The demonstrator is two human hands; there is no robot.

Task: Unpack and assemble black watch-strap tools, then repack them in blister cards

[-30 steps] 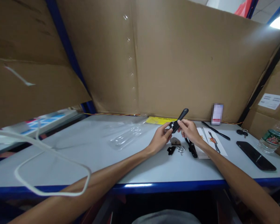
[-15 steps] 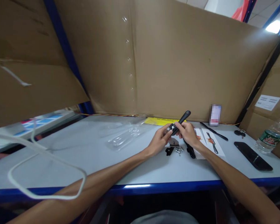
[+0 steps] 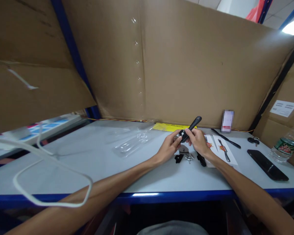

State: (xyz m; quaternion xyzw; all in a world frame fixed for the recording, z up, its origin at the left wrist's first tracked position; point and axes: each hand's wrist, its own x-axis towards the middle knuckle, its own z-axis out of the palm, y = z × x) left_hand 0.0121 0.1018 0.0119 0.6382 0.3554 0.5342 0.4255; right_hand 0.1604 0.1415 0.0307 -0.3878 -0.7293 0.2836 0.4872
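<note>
L hand [image 3: 171, 145] & R hand [image 3: 196, 140] both gripping blk tool [image 3: 194, 123], tilted up to R, forearms [image 3: 127, 176] angled fwd & inward over tbl [image 3: 88, 158].

There are two hands [image 3: 168, 147] [image 3: 198, 141], one held black tool [image 3: 195, 122], one bottle [image 3: 285, 145], one yellow sheet [image 3: 165, 127] and one black phone [image 3: 267, 164].

Remotely I see the grey table [image 3: 88, 147] carrying clear plastic packaging [image 3: 132, 144], small metal parts [image 3: 189, 157], keys [image 3: 254, 140], a black phone [image 3: 267, 165] and a bottle [image 3: 285, 146].
</note>
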